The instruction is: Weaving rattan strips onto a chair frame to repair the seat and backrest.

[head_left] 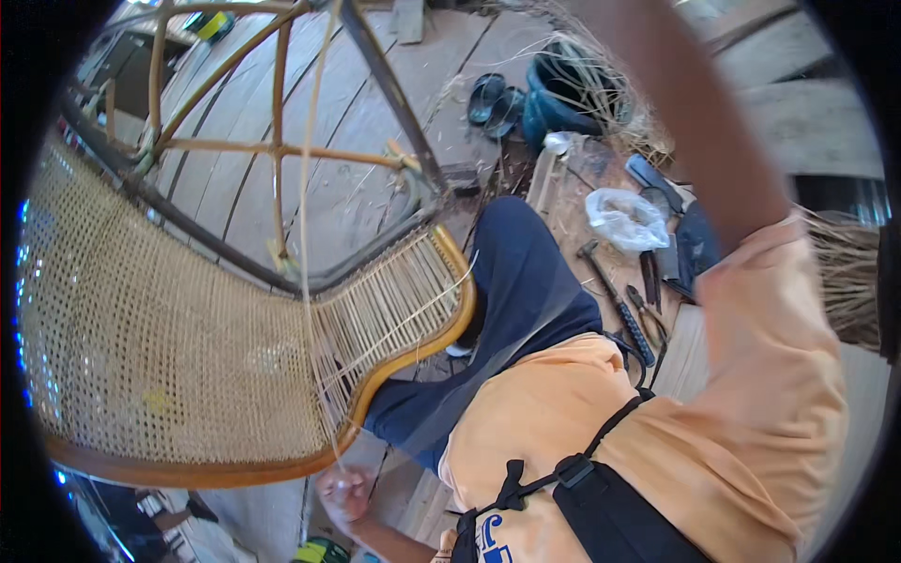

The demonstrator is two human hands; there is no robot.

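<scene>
A curved rattan chair frame with a woven cane panel (178, 347) lies tilted in front of me, its honey-coloured rim (413, 352) against my dark trousers. Close-set pale strips cross the narrow end section (389, 291). A long thin cane strand (305, 178) runs down from the top edge over the panel to the lower rim. Just below that rim, my left hand (345, 493) is curled, somewhat blurred, at the strand's lower end. Up past the top edge reaches my right arm (690, 113); the hand itself is out of sight.
A hammer (619, 305) and pliers (648, 314) lie at my right beside a clear plastic bag (627, 220). Behind them stand a dark teal bucket (563, 94) with loose cane fibres and a pair of dark sandals (496, 103). Bare rattan struts (279, 150) rise at upper left.
</scene>
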